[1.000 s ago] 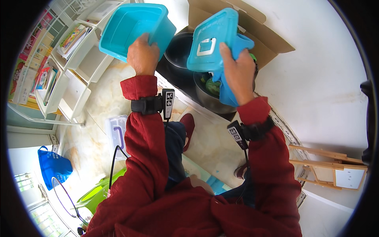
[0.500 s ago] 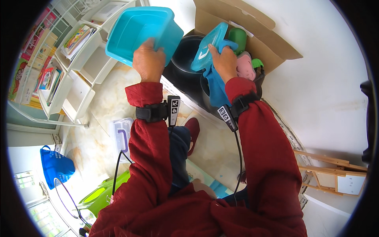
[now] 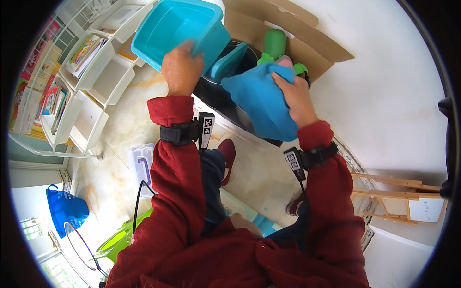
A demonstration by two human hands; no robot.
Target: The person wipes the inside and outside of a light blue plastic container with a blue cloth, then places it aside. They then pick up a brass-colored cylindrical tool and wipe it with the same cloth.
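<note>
My left hand grips the near wall of a turquoise plastic bin, which is tilted with its opening toward me. In my right hand is a blue cloth, bunched at the top and hanging down to the left. Behind the cloth, the turquoise lid lies tilted over a round black pot. A green rounded container and a pink thing, partly covered by the cloth, sit just beyond my right hand.
An opened cardboard box stands against the white wall. White drawers with books are at left. On the floor are a clear case with a purple handle, a blue basket and a green container. A folded wooden frame leans at right.
My right hand has let go of the lid, which now rests over the pot. The cloth has come up and toward me in that hand. The bin has shifted slightly up and right.
</note>
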